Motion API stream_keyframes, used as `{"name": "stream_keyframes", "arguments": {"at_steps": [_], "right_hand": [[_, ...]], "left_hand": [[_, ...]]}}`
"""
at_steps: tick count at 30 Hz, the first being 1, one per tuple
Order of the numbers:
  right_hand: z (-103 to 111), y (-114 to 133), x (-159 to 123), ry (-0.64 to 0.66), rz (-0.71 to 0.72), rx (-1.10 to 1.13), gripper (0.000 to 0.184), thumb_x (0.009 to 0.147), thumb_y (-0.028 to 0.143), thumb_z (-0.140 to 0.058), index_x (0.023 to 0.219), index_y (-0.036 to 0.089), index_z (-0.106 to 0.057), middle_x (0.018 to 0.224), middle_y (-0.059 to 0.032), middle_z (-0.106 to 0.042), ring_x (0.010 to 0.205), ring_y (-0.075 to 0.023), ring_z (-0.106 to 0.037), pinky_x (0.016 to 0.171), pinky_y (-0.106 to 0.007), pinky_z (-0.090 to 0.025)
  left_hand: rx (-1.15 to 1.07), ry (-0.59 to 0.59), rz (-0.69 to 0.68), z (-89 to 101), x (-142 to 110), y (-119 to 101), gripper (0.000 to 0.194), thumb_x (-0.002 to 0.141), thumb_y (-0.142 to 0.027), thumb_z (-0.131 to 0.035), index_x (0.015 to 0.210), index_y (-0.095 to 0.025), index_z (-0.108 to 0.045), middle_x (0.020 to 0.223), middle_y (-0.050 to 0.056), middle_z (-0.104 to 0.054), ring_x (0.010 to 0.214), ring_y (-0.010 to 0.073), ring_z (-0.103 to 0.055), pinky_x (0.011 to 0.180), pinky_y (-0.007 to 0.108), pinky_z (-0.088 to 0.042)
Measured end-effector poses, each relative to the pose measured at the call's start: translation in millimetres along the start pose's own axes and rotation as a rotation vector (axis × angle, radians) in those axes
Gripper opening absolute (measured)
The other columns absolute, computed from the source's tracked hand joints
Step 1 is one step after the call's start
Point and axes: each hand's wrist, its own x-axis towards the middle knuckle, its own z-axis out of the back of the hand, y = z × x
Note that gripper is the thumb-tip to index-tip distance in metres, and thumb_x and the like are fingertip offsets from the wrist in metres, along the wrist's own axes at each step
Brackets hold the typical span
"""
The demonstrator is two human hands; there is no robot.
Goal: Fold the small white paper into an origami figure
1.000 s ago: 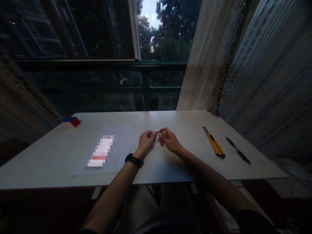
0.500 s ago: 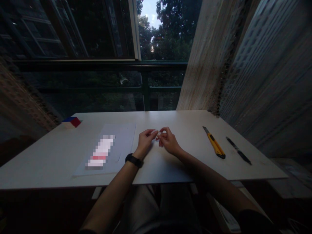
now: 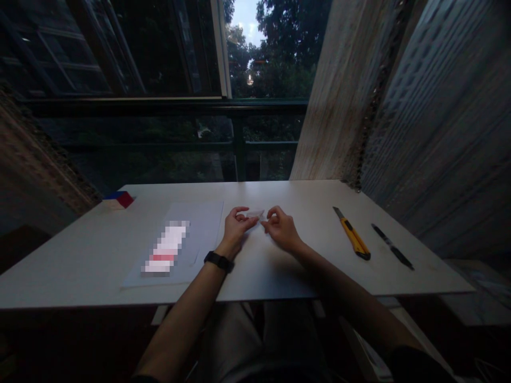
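Above the middle of the white table, my left hand (image 3: 236, 229) pinches a small piece of folded white paper (image 3: 255, 214) between thumb and fingers. A pointed corner of the paper sticks up between the hands. My right hand (image 3: 282, 230) is closed, with its thumb and fingertips pinched at the paper's right edge. Part of the paper is hidden behind the fingers. A black watch (image 3: 219, 261) sits on my left wrist.
White paper sheets (image 3: 207, 229) lie left of my hands, with a blurred-out patch on them. A cube-like block (image 3: 118, 200) in blue, red and white stands at the far left. To the right lie a yellow utility knife (image 3: 353, 236), blade out, and a black pen (image 3: 393, 246).
My hands have moved slightly apart, and more of the folded white paper shows between them. The things lying on the table have stayed in place.
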Motion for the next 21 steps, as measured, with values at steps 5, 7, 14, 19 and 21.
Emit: {"name": "stream_keyframes", "arguments": {"at_steps": [5, 7, 14, 19, 21], "right_hand": [[17, -1, 8, -0.159, 0.281, -0.403, 0.013, 0.078, 0.022, -0.054, 0.09, 0.019, -0.059, 0.088, -0.008, -0.064, 0.085, -0.0221, -0.056, 0.078, -0.035, -0.043], [19, -5, 10, -0.058, 0.364, -0.418, 0.015, 0.078, 0.02, -0.055, 0.091, 0.02, -0.061, 0.094, -0.0082, -0.064, 0.092, -0.023, -0.053, 0.084, -0.036, -0.042], [14, -13, 9, -0.027, 0.282, -0.277, 0.023, 0.077, 0.018, -0.057, 0.099, 0.021, -0.062, 0.097, -0.0067, -0.065, 0.088, -0.0196, -0.056, 0.081, -0.035, -0.044], [13, -14, 9, 0.062, 0.149, -0.043, 0.021, 0.076, 0.02, -0.057, 0.097, 0.019, -0.062, 0.091, -0.0045, -0.066, 0.078, -0.0152, -0.061, 0.071, -0.029, -0.047], [13, -15, 10, 0.083, 0.11, -0.001, 0.016, 0.075, 0.02, -0.057, 0.09, 0.018, -0.063, 0.081, -0.0026, -0.067, 0.073, -0.0144, -0.062, 0.069, -0.027, -0.047]], "left_hand": [[0.105, 0.082, 0.011, -2.3, -1, 2, 0.053, 0.046, -0.022, -0.079, 0.092, -0.016, -0.055, 0.06, -0.006, -0.053, 0.053, 0.009, -0.056, 0.058, 0.024, -0.048], [0.155, 0.123, -0.001, -1.8, -1, 3, 0.051, 0.046, -0.022, -0.079, 0.091, -0.015, -0.057, 0.061, -0.005, -0.053, 0.052, 0.0081, -0.055, 0.055, 0.022, -0.046], [0.189, 0.153, 0.005, 0.5, 1, 2, 0.062, 0.043, -0.021, -0.081, 0.101, -0.016, -0.06, 0.062, -0.004, -0.056, 0.055, 0.0089, -0.056, 0.055, 0.021, -0.044], [0.213, 0.166, 0.023, -1.2, -1, -2, 0.066, 0.041, -0.021, -0.082, 0.103, -0.014, -0.061, 0.055, -0.005, -0.056, 0.051, 0.0081, -0.052, 0.052, 0.019, -0.041], [0.225, 0.174, 0.031, -1.1, -2, -3, 0.064, 0.04, -0.021, -0.083, 0.1, -0.013, -0.062, 0.055, -0.004, -0.057, 0.05, 0.0077, -0.052, 0.052, 0.019, -0.04]]}}
